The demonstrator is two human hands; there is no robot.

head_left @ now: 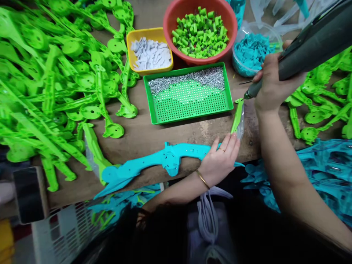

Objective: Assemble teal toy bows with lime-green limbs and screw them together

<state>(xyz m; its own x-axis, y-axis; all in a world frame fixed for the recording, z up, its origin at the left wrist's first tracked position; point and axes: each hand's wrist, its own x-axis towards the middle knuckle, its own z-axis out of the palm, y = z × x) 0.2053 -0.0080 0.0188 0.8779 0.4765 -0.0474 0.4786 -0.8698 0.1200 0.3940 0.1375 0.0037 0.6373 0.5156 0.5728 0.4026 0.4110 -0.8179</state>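
Observation:
My right hand [272, 86] is wrapped round a dark grey electric screwdriver [310, 46], its bit tip touching the upper end of a narrow green plastic piece [237, 117]. My left hand [221, 159] rests with fingers together on that green piece's lower end and on a long teal plastic part [154, 163] lying along the wooden table's front edge. A gold bangle circles the left wrist.
A green tray [189, 113] holds small metal screws. Behind it stand a yellow tub [150, 53] of white pieces, a red bowl [200, 31] of green tubes and a clear tub [254, 49] of teal bits. Green parts [55, 80] pile left and right; teal parts [327, 168] lie lower right.

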